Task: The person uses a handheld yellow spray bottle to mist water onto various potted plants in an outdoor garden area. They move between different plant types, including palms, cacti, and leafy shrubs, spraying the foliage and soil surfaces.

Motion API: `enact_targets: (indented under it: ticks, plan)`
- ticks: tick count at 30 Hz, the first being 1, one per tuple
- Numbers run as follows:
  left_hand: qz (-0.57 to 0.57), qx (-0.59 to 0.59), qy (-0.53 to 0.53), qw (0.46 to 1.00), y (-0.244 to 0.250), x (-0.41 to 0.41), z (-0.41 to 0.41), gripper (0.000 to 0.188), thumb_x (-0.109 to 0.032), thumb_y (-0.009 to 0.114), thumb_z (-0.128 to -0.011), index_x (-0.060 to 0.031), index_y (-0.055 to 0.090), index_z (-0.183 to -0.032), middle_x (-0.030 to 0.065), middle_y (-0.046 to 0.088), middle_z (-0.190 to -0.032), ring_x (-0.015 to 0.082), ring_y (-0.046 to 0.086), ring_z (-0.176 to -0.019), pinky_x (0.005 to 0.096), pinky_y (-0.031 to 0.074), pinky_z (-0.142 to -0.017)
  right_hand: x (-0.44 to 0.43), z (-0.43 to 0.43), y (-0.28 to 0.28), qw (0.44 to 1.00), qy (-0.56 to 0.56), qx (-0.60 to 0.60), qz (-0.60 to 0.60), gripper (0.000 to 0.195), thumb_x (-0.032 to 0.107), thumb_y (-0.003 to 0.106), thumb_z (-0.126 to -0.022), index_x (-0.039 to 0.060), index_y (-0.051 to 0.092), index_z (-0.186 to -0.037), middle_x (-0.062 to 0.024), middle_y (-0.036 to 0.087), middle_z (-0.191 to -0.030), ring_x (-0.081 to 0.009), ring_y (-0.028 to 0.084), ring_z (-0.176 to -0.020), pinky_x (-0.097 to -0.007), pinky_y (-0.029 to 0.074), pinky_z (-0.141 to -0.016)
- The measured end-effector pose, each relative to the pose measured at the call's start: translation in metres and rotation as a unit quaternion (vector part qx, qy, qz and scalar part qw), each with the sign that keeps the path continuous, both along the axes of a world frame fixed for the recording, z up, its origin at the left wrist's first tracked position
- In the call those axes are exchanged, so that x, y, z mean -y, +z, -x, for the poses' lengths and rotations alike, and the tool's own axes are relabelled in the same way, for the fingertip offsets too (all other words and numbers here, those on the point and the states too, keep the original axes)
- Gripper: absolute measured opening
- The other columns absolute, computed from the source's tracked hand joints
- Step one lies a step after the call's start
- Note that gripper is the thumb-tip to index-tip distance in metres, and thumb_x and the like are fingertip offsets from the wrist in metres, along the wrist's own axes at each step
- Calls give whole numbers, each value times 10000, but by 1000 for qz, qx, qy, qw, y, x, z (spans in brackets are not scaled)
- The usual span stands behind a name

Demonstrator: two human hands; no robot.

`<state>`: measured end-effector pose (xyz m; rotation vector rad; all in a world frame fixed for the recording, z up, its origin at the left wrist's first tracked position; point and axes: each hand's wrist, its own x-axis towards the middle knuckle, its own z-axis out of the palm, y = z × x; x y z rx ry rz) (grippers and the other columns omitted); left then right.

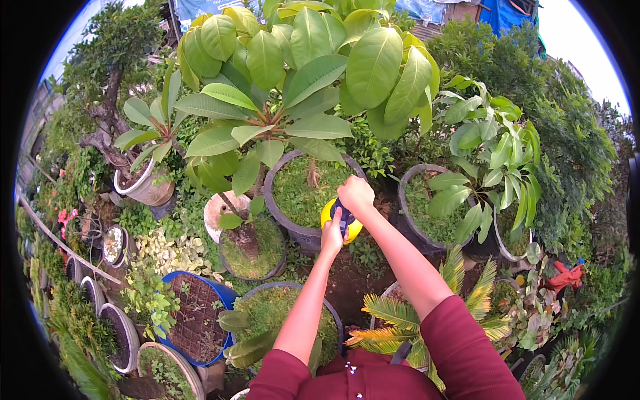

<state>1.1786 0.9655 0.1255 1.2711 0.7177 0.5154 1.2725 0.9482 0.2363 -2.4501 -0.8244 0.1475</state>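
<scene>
A round yellow container with a dark blue top and handle (355, 229), perhaps a sprayer bottle, is held out in front of me. My left hand (332, 235) grips its dark blue part from the near side, thumb up. My right hand (355, 194) is closed at the top of the same dark part, just above and right of the left. Behind the hands stands a large dark round pot (272, 197), with low green growth and a thin trunk in it. Broad-leaved plumeria foliage (270, 125) spreads over that pot.
A second dark pot (407, 205) stands to the right. Near my body are a cycad (395, 312) with yellowing fronds and a round planter (340, 320). A blue tub (227, 295) holds soil at the left. Several more pots, with a white-rimmed one (145, 187), stand around.
</scene>
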Motion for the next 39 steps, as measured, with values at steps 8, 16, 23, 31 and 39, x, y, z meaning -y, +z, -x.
enact_targets:
  ticks: [8, 16, 23, 31, 39]
  plan:
    - [11, -3, 11, 1000, -9, -2, 5, 576, -534, 427, -877, -75, 512, -540, 17, 457, -437, 111, 430, -350, 236, 333, -363, 27, 13, 153, 996, 69, 43, -25, 232, 218, 564, -708, 3, 653, -704, -218, 623, -757, -359, 615, -784, -421, 479, -742]
    - [34, 16, 4, 999, 0, 2, -3, 598, -553, 388, -884, -81, 495, -534, 11, 443, -435, 113, 421, -356, 243, 332, -379, 6, -1, 77, 999, -32, -3, -33, 246, 207, 521, -698, 11, 665, -734, -213, 635, -791, -364, 617, -800, -427, 480, -754]
    - [7, -17, 13, 1000, 5, 0, -2, 614, -525, 350, -904, -89, 472, -489, 6, 431, -409, 112, 422, -360, 262, 326, -398, -2, 1, -2, 999, -38, -19, -25, 263, 210, 517, -703, -3, 657, -769, -211, 638, -835, -347, 622, -838, -420, 485, -772]
    - [-5, -61, 12, 998, -1, 3, 0, 668, -607, 374, -856, -79, 503, -466, 16, 468, -418, 145, 481, -401, 289, 379, -463, 17, -2, 86, 996, 81, 28, 7, 298, 241, 529, -734, -31, 645, -768, -228, 630, -827, -367, 618, -809, -436, 486, -752]
    - [-8, -39, 24, 999, 0, 4, 1, 665, -586, 353, -876, -77, 490, -470, 9, 448, -411, 135, 464, -385, 274, 366, -437, 13, 2, 124, 999, 39, 22, -16, 305, 246, 525, -752, -35, 643, -736, -228, 627, -767, -374, 620, -779, -435, 483, -741]
